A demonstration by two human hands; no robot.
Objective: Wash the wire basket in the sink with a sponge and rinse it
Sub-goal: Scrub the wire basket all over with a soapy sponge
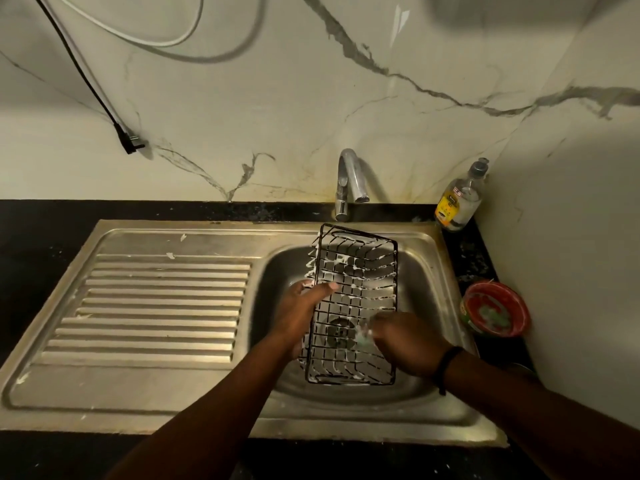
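A black wire basket [360,271] streaked with white soap foam is held over the steel sink bowl [419,271], its long side running away from me. My left hand [301,315] grips its left edge, thumb lying across the wires. Against the basket's lower right part, my right hand [405,341] presses a small pale green sponge [363,336], blurred and mostly hidden by the fingers. The drain shows through the wires. No water runs from the tap [349,178].
A ribbed steel draining board [152,306] lies left of the bowl. A dish soap bottle [460,199] stands at the back right corner. A red round tub [495,308] sits on the dark counter right of the sink. Cables [86,77] hang on the marble wall.
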